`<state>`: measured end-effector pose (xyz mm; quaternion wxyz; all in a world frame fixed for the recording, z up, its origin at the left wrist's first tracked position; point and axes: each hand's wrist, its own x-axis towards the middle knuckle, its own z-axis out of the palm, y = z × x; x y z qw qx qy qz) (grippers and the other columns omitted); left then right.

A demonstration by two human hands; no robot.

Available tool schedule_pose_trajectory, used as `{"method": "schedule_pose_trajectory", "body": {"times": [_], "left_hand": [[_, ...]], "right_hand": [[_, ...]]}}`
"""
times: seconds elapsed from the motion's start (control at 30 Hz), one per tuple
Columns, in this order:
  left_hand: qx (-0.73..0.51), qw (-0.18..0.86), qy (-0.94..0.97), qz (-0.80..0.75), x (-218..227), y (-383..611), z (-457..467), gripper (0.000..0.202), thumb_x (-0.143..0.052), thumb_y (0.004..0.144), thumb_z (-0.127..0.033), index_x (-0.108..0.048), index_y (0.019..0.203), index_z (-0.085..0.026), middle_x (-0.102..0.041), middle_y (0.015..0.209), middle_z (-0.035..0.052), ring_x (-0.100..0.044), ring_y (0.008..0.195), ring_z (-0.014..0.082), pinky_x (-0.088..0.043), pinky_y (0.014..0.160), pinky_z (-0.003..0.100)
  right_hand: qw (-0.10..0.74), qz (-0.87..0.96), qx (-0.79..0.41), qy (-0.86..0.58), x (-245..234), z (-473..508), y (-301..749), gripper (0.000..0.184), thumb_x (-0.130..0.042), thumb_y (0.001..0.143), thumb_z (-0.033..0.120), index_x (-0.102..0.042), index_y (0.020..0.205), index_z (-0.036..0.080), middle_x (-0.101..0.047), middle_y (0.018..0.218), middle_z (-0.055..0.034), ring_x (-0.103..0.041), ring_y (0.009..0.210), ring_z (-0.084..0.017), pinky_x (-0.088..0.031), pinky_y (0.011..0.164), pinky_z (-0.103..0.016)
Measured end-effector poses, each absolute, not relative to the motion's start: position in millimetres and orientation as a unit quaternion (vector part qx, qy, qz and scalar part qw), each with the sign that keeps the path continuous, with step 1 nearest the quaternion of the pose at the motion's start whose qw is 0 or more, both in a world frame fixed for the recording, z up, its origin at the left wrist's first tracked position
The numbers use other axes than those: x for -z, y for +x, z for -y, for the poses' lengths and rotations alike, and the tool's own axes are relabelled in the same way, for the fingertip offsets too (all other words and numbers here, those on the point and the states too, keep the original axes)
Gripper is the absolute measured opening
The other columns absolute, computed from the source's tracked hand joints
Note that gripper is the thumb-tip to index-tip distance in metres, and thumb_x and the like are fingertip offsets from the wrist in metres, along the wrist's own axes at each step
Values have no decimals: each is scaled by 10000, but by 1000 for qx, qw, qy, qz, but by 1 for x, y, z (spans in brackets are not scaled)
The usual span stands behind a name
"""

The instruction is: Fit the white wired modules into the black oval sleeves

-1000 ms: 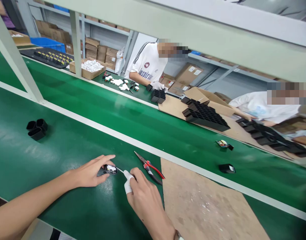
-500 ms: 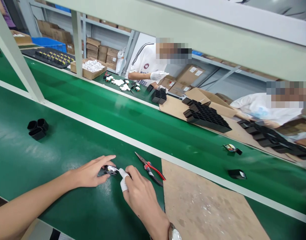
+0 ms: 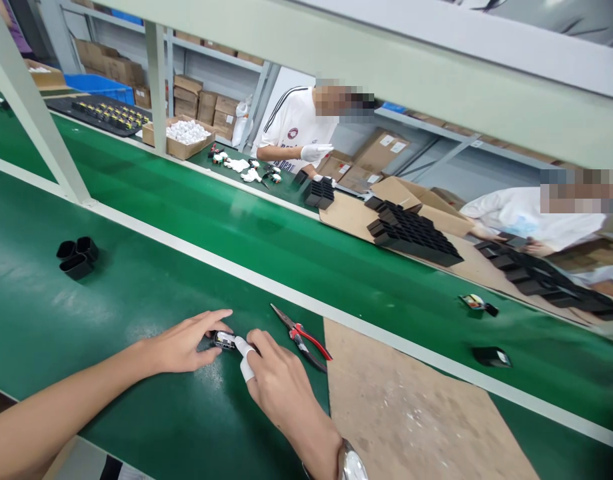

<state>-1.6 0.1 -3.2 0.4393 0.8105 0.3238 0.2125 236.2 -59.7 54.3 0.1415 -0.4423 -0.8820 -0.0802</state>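
A small black plastic casing with a white and metallic electronic part inside lies on the green bench. Around its left end curl the thumb and fingers of my left hand, gripping it, with one finger stretched out above. My right hand has white covers on two fingers, drawn together at the casing's right end. One covered fingertip touches the white part there; whether anything small is pinched between the fingers is hidden. Needle-nose pliers with red and black handles lie just beyond my right hand.
A brown board lies to the right. Several black cases stand at the left. On the green conveyor ride a circuit assembly and a black case. Co-workers sit across, beside rows of black cases. A slanted post rises at left.
My right fingertips have shifted slightly left, closer onto the casing. The circuit assembly and black case on the conveyor have moved right. My left hand has stayed in place.
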Motion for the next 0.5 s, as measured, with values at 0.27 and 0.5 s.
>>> {"method": "schedule_pose_trajectory", "body": {"times": [0.27,0.5], "left_hand": [[-216,429,814,-327,4,-1,0,744,-628,974,-227,-285,1627,-328,-683,1409,42,-603,1348,249,-489,1156,430],[-220,430,814,-323,2,-2,0,731,-619,973,-218,-288,1615,-332,-682,1408,32,-602,1349,239,-480,1166,426]], "right_hand": [[191,869,60,-453,-49,63,242,224,-479,920,33,-629,838,178,-615,958,-61,-549,719,-152,-390,547,-299],[187,864,48,-465,-47,61,240,232,-469,906,16,-640,898,172,-614,980,-61,-540,721,-150,-372,550,-286]]}}
